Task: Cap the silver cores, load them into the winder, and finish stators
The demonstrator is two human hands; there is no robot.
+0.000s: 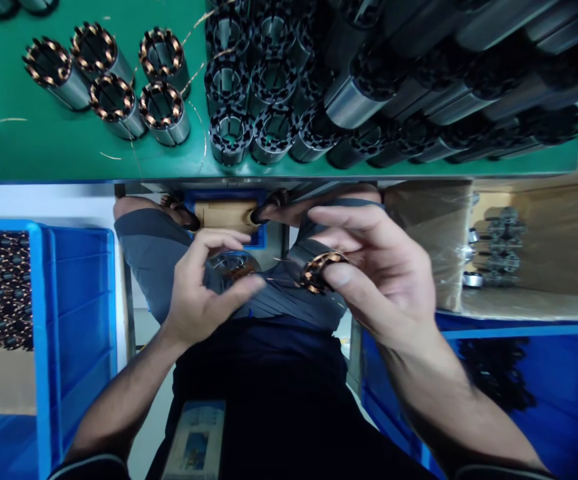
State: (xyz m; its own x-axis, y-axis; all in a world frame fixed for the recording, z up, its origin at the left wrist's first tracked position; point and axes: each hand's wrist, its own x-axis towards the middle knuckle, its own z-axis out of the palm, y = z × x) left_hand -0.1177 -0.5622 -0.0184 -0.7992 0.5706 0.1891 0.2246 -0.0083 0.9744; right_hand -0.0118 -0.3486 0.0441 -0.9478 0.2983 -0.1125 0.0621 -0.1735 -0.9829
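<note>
Both hands are held over my lap, below the edge of the green bench (43,147). My right hand (383,273) is closed around a motor stator (319,270) with copper windings, its wound end facing left. My left hand (203,293) pinches a thin copper wire near the stator's other end (233,267), thumb and fingers pressed together. On the bench above stand several wound stators (113,87) with copper coils at the left and many unwound black and steel stators (273,87) to the right.
A blue crate (69,300) with wound parts stands at the left. Another blue crate (543,380) with black parts is at the right. Behind it a cardboard box (543,253) holds more stators. Loose copper wire lies on the bench.
</note>
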